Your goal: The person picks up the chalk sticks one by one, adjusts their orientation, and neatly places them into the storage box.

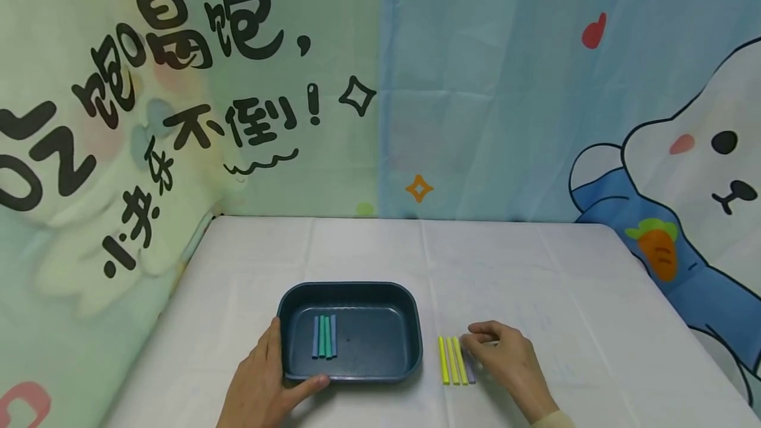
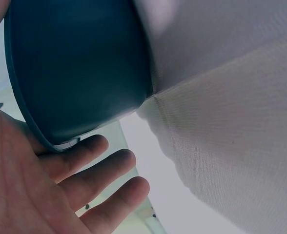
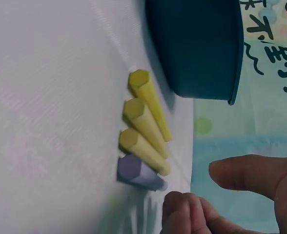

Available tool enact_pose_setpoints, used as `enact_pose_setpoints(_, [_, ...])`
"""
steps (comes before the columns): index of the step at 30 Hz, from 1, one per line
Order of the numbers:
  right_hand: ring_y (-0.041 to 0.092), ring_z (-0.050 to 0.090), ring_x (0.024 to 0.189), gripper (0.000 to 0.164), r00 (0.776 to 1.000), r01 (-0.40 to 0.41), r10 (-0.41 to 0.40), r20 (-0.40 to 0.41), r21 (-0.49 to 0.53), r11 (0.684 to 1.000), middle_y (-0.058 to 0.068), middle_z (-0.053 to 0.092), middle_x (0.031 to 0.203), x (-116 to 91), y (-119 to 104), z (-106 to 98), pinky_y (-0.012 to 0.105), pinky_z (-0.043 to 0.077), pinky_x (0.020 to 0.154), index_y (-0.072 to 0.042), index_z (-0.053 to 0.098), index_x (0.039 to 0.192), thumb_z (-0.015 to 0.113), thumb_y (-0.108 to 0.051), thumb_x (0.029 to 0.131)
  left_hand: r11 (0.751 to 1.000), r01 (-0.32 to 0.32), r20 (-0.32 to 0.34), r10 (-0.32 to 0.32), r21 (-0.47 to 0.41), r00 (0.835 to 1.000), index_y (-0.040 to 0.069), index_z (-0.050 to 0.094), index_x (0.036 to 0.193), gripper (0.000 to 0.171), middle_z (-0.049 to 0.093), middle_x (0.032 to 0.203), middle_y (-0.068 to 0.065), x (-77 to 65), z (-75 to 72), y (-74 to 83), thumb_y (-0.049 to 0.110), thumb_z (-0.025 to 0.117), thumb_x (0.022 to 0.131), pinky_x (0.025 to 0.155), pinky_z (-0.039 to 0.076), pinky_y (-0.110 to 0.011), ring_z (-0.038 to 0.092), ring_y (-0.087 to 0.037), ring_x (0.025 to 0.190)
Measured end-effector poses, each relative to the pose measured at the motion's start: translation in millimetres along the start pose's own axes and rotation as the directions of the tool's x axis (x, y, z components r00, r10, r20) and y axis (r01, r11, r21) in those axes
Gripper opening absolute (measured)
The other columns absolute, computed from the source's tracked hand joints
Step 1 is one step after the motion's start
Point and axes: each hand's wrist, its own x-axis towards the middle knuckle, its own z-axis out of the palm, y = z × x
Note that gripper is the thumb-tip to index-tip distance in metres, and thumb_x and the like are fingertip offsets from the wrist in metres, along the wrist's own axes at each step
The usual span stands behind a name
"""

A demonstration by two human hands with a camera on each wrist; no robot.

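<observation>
Tray [image 1: 380,342] and yellow sticks [image 1: 453,361] lie between the hands [image 1: 261,378] [image 1: 507,360].

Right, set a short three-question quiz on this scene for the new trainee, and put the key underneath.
1. Count: how many sticks lie inside the tray?
2. True or false: in the row beside the tray, the purple stick lies nearer the right hand than the three yellow sticks do.
3. Multiple choice: what does the left hand touch?
A) the purple stick
B) the yellow sticks
C) the tray

Key:
1. Four: two green ones in the middle with a blue one on each side.
2. True.
3. C.
</observation>
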Motion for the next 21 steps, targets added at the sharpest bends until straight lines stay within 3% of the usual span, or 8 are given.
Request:
enact_pose_setpoints(5, [0.016, 0.061, 0.074, 0.037, 1.0, 0.021, -0.021, 0.001, -0.029, 0.999, 0.003, 0.072, 0.092, 0.9, 7.2, 2.3, 0.031, 0.051, 0.061, 0.001, 0.071, 0.112, 0.072, -0.028, 0.09, 1.0, 0.005, 0.003, -0.005, -0.001, 1.0, -0.01, 0.026, 0.155, 0.137, 0.04, 0.154, -0.028, 0.2, 0.1, -0.2, 0.09, 0.061, 0.069, 0.104, 0.047, -0.055, 0.052, -0.041, 0.13])
enact_pose_setpoints(13, [0.017, 0.058, 0.078, 0.028, 0.997, 0.064, -0.059, 0.051, -0.099, 0.993, -0.001, 0.067, 0.085, 4.3, 10.5, 4.5, 0.033, 0.05, 0.068, 0.001, 0.073, 0.106, 0.07, -0.021, 0.088, 1.0, 0.009, 0.011, -0.009, -0.009, 1.0, -0.01, 0.025, 0.155, 0.137, 0.04, 0.154, -0.028, 1.0, 0.5, -1.0, 0.09, 0.061, 0.069, 0.104, 0.047, -0.055, 0.052, -0.041, 0.13])
enact_pose_setpoints(21, [0.018, 0.057, 0.076, 0.023, 0.995, 0.067, -0.058, 0.08, -0.116, 0.991, 0.0, 0.067, 0.083, 5.7, 5.8, 6.9, 0.034, 0.05, 0.066, -0.001, 0.074, 0.101, 0.07, -0.02, 0.087, 1.0, 0.007, 0.01, -0.007, -0.004, 1.0, -0.01, 0.025, 0.155, 0.136, 0.042, 0.152, -0.027, 1.4, -0.4, 0.1, 0.089, 0.062, 0.069, 0.102, 0.048, -0.055, 0.054, -0.041, 0.128])
